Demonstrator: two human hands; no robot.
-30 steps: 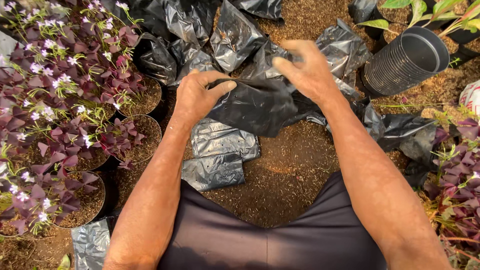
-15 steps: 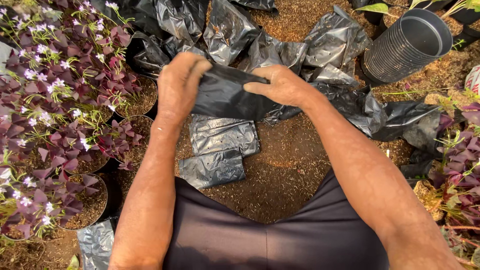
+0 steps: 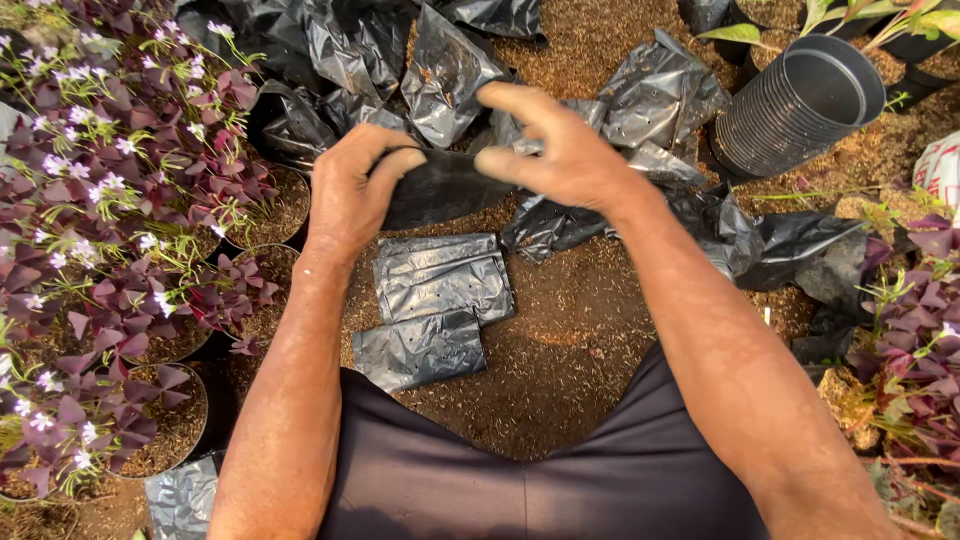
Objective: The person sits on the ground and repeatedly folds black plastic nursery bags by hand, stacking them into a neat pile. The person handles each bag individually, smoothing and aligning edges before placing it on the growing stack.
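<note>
Overhead, brown husk-strewn ground (image 3: 560, 350) fills the middle of the view, hemmed on the left by a bank of purple-leaved potted plants (image 3: 110, 230) with small pale flowers and on the right by more purple foliage (image 3: 920, 340). Crumpled black plastic bags (image 3: 370, 50) lie heaped along the top edge, and a stack of black ribbed pots (image 3: 790, 105) lies on its side at upper right. Two flattened black bags (image 3: 435, 305) lie stacked on the open soil just above the person's dark shorts (image 3: 500, 480), with bare ground around them to the right. Above that pile, the left hand (image 3: 350, 190) grips one end of a folded black plastic bag (image 3: 440, 185), fingers curled round it. The right hand (image 3: 565, 150) pinches the bag's other end, thumb beneath, upper fingers spread loosely above. The bag hangs clear of the ground, between both hands.
</note>
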